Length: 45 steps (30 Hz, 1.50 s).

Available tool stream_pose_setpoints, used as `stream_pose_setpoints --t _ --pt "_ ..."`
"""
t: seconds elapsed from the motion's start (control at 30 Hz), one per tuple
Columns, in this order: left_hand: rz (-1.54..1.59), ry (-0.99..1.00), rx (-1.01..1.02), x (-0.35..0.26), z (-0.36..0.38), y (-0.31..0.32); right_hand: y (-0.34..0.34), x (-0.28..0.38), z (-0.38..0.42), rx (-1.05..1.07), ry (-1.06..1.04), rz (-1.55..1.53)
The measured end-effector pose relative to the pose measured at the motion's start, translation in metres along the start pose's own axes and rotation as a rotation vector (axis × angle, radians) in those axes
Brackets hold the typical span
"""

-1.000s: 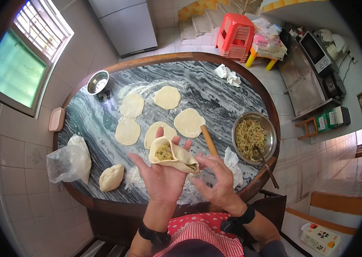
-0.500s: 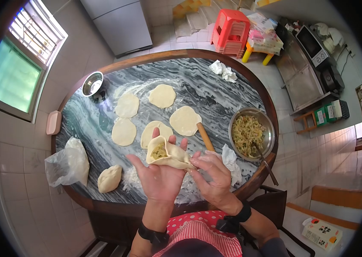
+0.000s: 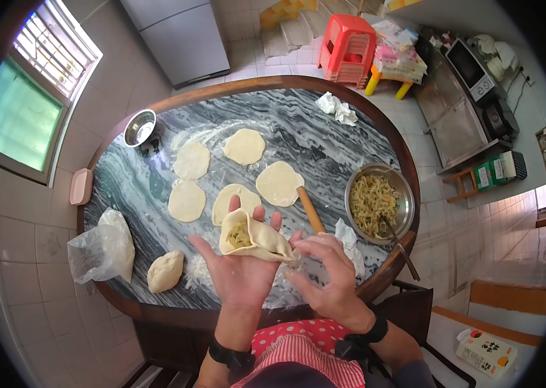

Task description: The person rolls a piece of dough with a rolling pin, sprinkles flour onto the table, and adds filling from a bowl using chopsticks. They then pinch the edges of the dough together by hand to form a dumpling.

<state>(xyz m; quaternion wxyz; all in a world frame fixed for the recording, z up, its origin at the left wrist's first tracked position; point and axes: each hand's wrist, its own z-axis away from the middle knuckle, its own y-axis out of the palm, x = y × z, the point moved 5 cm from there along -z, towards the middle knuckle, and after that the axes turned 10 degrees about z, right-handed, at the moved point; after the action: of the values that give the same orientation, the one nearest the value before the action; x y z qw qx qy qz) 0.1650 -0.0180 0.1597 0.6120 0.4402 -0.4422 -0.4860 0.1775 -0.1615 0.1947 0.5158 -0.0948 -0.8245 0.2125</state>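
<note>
A half-folded dumpling [image 3: 270, 240] rests across the palm and fingers of my left hand [image 3: 241, 278], which is turned upward and supports it from below. Shredded filling shows in its open left end, while the right part is folded over to a tapered tip. Close to that tip is my right hand [image 3: 331, 275], its thumb and fingers parted with a gap between them. On the table to the left lies a finished, pleated dumpling [image 3: 166, 271]. Several flat dough wrappers [image 3: 244, 147] lie beyond my hands, one partly hidden behind my left fingers.
A steel bowl of filling [image 3: 376, 202] with chopsticks [image 3: 403, 249] stands at right. Nearby are a rolling pin [image 3: 310, 210] and crumpled tissue [image 3: 348, 249]. A small metal bowl [image 3: 139, 128] and a plastic bag [image 3: 108, 246] sit at left on the marble table [image 3: 312, 123].
My right thumb and fingers have come off the dumpling's right end and spread apart, the hand shifting slightly right. My left hand still supports the dumpling in nearly the same place.
</note>
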Motion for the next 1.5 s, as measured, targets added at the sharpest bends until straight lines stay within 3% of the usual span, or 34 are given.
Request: stream_pose_setpoints --t 0.1,0.3,0.8,1.03,1.1,1.2,1.5 --pt "0.026 -0.025 0.09 0.0 0.001 0.003 -0.004 0.007 -0.001 0.035 -0.13 0.141" --pt "-0.069 -0.001 0.142 -0.004 0.003 0.0 0.005 0.01 -0.004 0.049 -0.142 0.176" --pt "-0.122 0.03 0.066 -0.002 0.0 -0.004 0.004 0.013 -0.015 0.127 -0.188 0.366" --pt "-0.029 0.037 -0.056 -0.004 -0.004 -0.009 0.009 -0.002 -0.013 0.108 -0.14 0.206" --pt "0.006 0.026 -0.083 -0.004 -0.005 -0.011 0.01 0.0 -0.011 0.122 -0.23 0.279" --pt "0.037 -0.021 0.018 -0.004 -0.006 -0.015 0.01 0.004 -0.012 0.126 -0.233 0.276" --pt "0.05 -0.019 0.012 -0.003 -0.004 -0.014 0.012 0.0 -0.009 0.115 -0.254 0.31"
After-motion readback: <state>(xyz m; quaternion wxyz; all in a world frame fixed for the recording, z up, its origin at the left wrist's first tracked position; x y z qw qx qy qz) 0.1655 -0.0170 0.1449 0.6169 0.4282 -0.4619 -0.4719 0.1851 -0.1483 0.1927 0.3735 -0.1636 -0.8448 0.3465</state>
